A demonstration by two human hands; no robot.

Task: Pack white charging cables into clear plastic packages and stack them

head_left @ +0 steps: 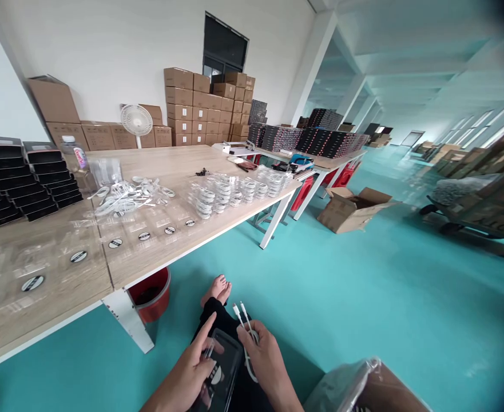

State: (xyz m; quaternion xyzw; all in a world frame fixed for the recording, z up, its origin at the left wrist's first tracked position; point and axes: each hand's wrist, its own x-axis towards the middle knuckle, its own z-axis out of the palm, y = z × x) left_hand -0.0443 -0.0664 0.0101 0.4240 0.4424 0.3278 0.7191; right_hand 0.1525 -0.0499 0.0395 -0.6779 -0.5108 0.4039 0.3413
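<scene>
My left hand (194, 369) grips a clear plastic tray with a dark insert (223, 372) over my lap, index finger stretched along its edge. My right hand (269, 363) is closed on a coiled white cable (248, 335), and the cable's two plug ends stick up past my fingers, just above the tray's top right corner. Below the hands I see my dark trousers and bare feet (217, 289) on the teal floor.
A long wooden table (178, 166) at left carries clear trays with round labels (144, 236), loose white cables (127, 197), bagged coiled cables (234, 191) and stacked black trays (15, 180). A red bucket (153, 294) stands under it. A bag-lined carton (372, 389) sits at my right; open carton (352, 209) beyond.
</scene>
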